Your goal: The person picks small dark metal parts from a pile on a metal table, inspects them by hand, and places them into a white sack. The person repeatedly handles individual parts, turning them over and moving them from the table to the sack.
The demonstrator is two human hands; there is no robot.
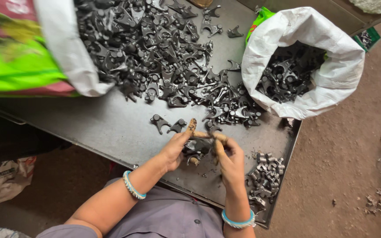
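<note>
My left hand (176, 149) and my right hand (230, 161) meet over the near part of a dark metal tray (111, 128). Together they grip a small dark metal fork-shaped part (197, 147), partly hidden by my fingers. Fingertips on both hands are wrapped in brownish tape. Two loose parts (167, 124) lie just beyond my left hand. A big heap of the same dark parts (164, 53) spreads across the far side of the tray. Each wrist wears a light blue bangle.
A white sack (331, 83) with more parts stands at the tray's right. A green and pink sack (18, 61) lies tipped at the left. A small pile of parts (265, 174) sits at the tray's near right corner. Dirt floor (345, 176) surrounds.
</note>
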